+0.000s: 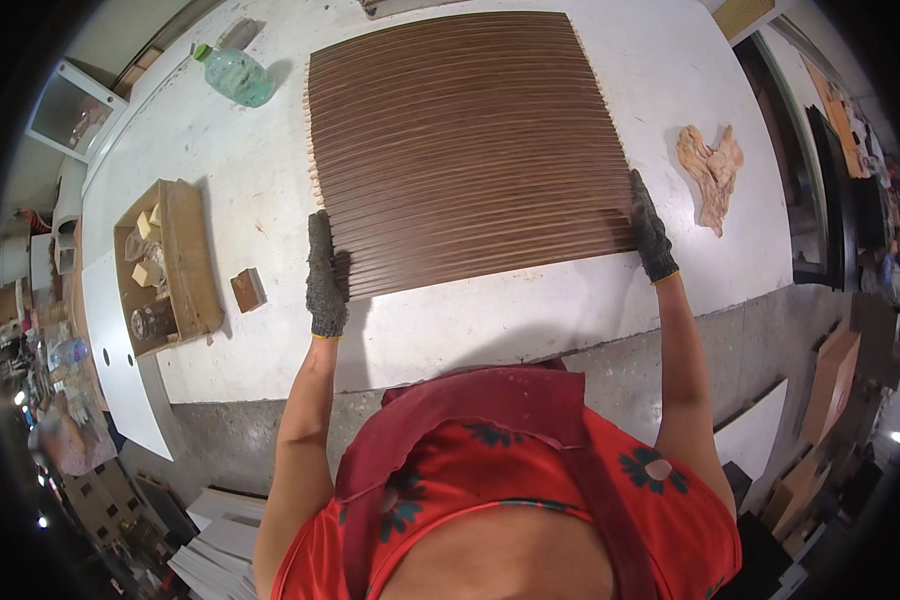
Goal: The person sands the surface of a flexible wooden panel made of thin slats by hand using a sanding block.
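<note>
A wide row of dark brown wood-grain slats lies side by side on the white worktable, with pale, uneven ends showing along both sides. My left hand, in a dark grey knitted glove with a yellow cuff, rests against the near part of the left edge. Its fingers are stretched out, pointing away from me. Opposite it, my right hand, gloved alike, lies along the near right edge with straight fingers. Both palms face inward against the slat ends, and their undersides are hidden.
Left of the slats stands an open cardboard box with pale blocks and a roll inside. A small brown block lies beside it. Farther back is a greenish bottle with a green cap. A crumpled peach cloth lies to the right.
</note>
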### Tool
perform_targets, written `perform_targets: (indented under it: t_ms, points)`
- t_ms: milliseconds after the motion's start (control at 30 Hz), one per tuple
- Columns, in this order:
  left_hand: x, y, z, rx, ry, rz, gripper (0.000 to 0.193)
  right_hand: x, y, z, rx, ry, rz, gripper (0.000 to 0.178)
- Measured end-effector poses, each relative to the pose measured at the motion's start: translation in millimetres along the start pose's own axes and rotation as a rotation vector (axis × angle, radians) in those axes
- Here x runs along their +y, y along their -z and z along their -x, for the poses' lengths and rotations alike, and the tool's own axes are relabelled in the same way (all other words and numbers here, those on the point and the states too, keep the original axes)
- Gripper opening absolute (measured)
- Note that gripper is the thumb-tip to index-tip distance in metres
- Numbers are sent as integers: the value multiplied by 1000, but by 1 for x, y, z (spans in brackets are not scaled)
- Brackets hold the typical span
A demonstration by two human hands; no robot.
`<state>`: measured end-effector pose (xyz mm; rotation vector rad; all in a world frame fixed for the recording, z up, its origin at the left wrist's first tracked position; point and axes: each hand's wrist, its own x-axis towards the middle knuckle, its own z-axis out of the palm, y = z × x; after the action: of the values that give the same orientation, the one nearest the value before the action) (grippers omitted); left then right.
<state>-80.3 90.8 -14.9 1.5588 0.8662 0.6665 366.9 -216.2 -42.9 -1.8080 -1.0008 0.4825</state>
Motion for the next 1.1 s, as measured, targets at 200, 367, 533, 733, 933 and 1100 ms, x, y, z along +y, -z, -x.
perform_targets:
  t_ms: [200, 367, 533, 733, 933, 1100]
  points:
    - [-7, -3, -4, 48, -40, 112, 61, -2, -2, -2, 12, -27, -16, 61]
    - [15, -1, 13, 279, -88, 106, 51, -14, 29, -8, 14, -190, -189, 64]
    - [23, 41, 51, 863, -347, -350, 70, 25, 124, -35, 597, -72, 742, 53]
    - [-18, 89, 52, 996, 110, -654, 101, 48, 104, -37, 547, -408, 1062, 41]
    - [-40, 99, 31, 911, 140, -384, 109, 51, 105, -4, 367, -153, 1013, 35]
    - [-28, 88, 26, 987, 157, -479, 103, 4, 106, 7, 243, -364, 813, 43]
